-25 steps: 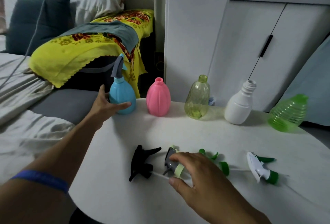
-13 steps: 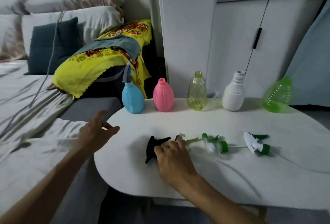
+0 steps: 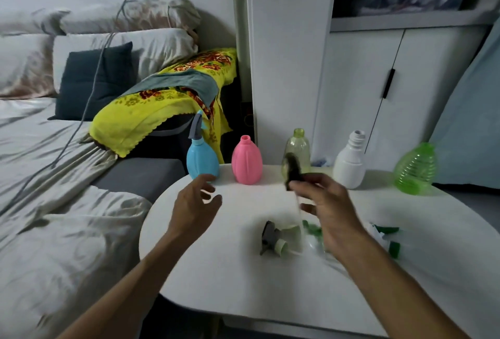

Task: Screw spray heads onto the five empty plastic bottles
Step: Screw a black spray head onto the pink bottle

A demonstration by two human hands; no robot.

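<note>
Our right hand (image 3: 328, 210) pinches the blurred black plastic spray head (image 3: 291, 171) between thumb and fingertips, lifted off the round white table (image 3: 230, 271). Beyond those fingers stands the pink plastic bottle (image 3: 246, 160), neck bare. Our left hand (image 3: 192, 210) hovers loosely curled, holding nothing, just short of the blue plastic bottle (image 3: 202, 160), already capped with its grey sprayer.

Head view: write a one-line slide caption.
Right hand lifts black spray head toward uncapped pink bottle; blue bottle already fitted.

No readable text or labels; view somewhat blurred.
</note>
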